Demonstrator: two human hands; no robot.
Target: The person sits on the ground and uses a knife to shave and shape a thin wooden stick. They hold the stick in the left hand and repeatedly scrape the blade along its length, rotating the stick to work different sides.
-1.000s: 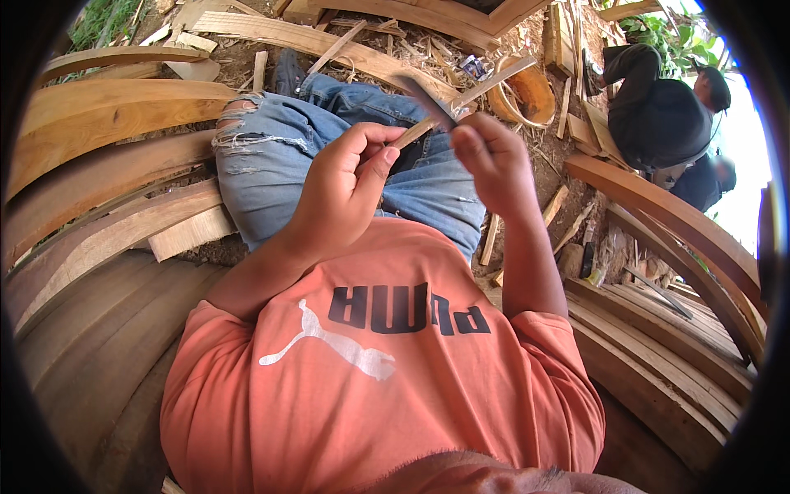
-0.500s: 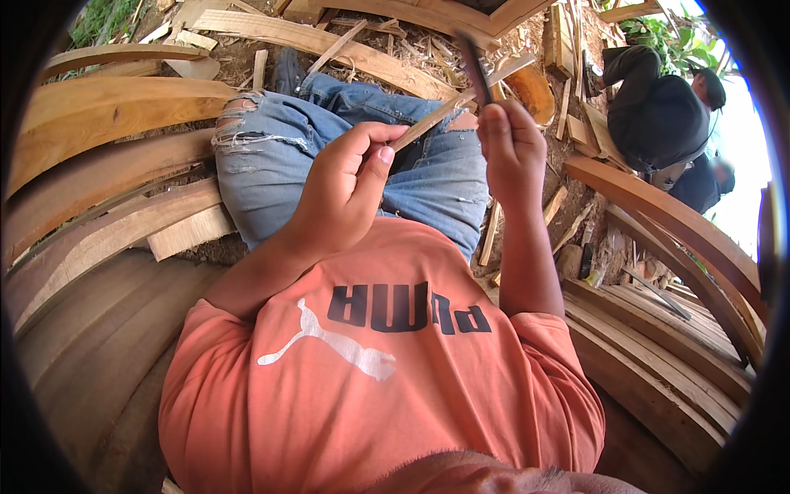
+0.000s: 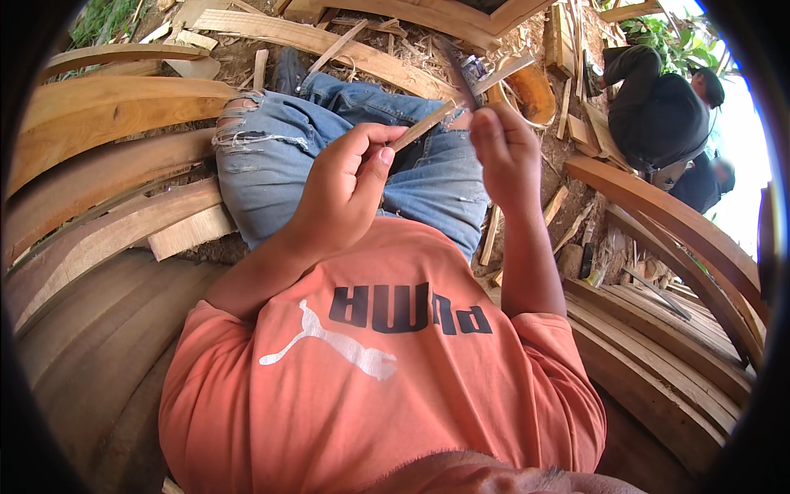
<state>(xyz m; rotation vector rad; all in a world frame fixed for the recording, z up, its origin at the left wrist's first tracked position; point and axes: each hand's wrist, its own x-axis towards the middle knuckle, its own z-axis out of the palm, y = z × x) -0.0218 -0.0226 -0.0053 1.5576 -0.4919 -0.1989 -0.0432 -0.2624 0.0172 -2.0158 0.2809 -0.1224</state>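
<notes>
My left hand (image 3: 341,181) pinches a thin, pale wooden stick (image 3: 424,128) between thumb and fingers, its free end slanting up and to the right. My right hand (image 3: 508,152) is wrapped round the handle end of a knife (image 3: 459,72), whose dark, narrow blade points up and slightly left. The blade is beside the stick's far end; whether the two touch I cannot make out. Both hands are above my lap, over the torn blue jeans (image 3: 276,173). The knife's handle is mostly hidden in my fist.
Curved planks (image 3: 107,156) are stacked at my left, and more boards (image 3: 658,329) lie at my right. Wood shavings (image 3: 428,62) and offcuts cover the ground ahead, near an orange-brown rounded object (image 3: 533,95). A person in dark clothes (image 3: 658,115) crouches at the far right.
My right hand has shifted slightly left and down with the knife, bringing its blade nearer the stick's end. My left hand has stayed in place.
</notes>
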